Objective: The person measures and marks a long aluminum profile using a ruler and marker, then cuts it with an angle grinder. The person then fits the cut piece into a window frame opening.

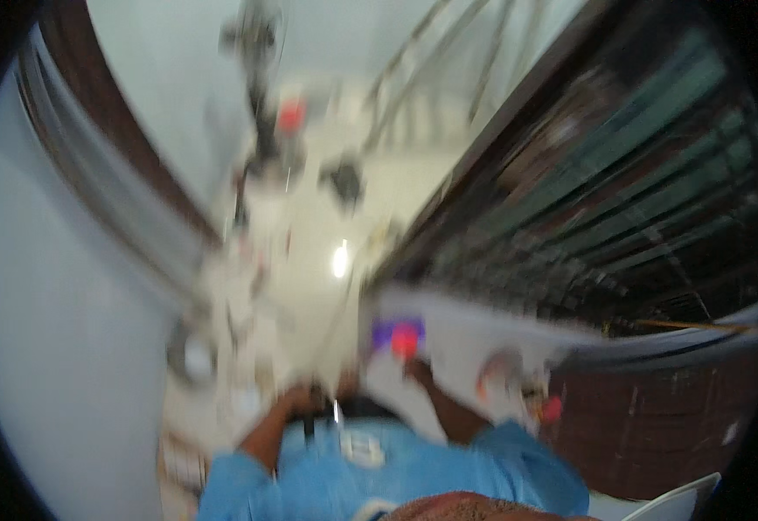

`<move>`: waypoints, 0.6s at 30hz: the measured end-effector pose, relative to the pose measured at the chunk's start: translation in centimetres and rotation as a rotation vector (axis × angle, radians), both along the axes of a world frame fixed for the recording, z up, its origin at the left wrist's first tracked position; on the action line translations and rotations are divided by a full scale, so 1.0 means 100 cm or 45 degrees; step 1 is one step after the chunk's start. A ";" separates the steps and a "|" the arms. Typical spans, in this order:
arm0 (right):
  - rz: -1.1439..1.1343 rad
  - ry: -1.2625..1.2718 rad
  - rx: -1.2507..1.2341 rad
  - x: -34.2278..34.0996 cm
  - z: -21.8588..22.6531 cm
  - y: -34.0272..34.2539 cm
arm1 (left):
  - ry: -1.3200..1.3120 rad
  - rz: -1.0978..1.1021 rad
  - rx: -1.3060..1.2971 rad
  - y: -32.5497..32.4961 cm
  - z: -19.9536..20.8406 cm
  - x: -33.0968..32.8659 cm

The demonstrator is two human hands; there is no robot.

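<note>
Motion blurs the whole view. My right hand (418, 372) reaches forward, its fingers smeared. A round bright red thing (405, 339) shows right at its fingertips; whether the hand grips or only touches it, I cannot tell. Behind the red thing is a flat purple thing (385, 334). Held low in front of my body, my left hand (301, 400) is beside something small and dark (316, 396). A thin whitish thing (337, 412) shows just right of it. The left fingers are too blurred to read.
A dark-framed doorway or window with bars (605, 191) fills the right. Below it stands a brown cabinet-like block (648, 417). On the pale floor (309, 304) ahead lies a dark object (344, 180). A standing fan (257, 39) and a red item (291, 115) are farther off.
</note>
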State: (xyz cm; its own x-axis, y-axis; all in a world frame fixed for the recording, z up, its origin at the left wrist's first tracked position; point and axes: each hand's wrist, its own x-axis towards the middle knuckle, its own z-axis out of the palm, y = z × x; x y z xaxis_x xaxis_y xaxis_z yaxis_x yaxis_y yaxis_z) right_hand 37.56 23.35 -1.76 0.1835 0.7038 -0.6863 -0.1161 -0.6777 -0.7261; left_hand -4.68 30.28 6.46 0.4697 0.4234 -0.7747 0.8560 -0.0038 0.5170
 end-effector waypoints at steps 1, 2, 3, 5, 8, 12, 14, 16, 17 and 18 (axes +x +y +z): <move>-0.015 0.016 -0.057 0.007 -0.023 -0.023 | 0.076 -0.010 0.024 -0.019 -0.008 -0.006; -0.064 0.048 -0.100 0.016 -0.047 -0.040 | 0.213 -0.052 0.221 -0.036 -0.022 -0.005; -0.141 0.078 -0.128 0.024 -0.069 -0.055 | 0.252 -0.062 0.174 -0.031 -0.022 0.000; -0.269 0.008 -0.268 0.016 -0.091 -0.047 | 0.305 -0.012 0.010 -0.015 0.012 0.008; -0.390 0.124 -0.345 -0.029 -0.043 -0.004 | 0.288 0.035 -0.041 -0.027 -0.005 0.004; -0.674 0.133 -0.443 -0.050 -0.098 0.014 | 0.079 0.093 0.256 -0.042 -0.055 -0.004; -0.962 0.163 -0.497 -0.061 -0.165 0.017 | -0.056 0.084 0.355 -0.013 -0.068 -0.005; -1.221 0.253 -0.566 -0.059 -0.234 0.022 | -0.071 0.184 0.378 -0.006 -0.100 -0.011; -1.271 0.226 -0.437 -0.055 -0.270 0.016 | -0.098 0.235 0.396 0.004 -0.117 -0.014; -1.428 0.241 -0.505 -0.051 -0.303 0.021 | -0.118 0.284 0.412 0.010 -0.129 -0.016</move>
State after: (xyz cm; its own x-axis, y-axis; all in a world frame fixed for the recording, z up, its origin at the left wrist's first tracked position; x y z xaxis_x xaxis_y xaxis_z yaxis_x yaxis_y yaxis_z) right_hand 32.47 25.49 -32.06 0.4312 -0.0491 -0.9009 -0.8656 -0.3041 -0.3978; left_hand -6.27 31.25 -6.41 0.4003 0.7379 -0.5434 0.8040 0.0017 0.5946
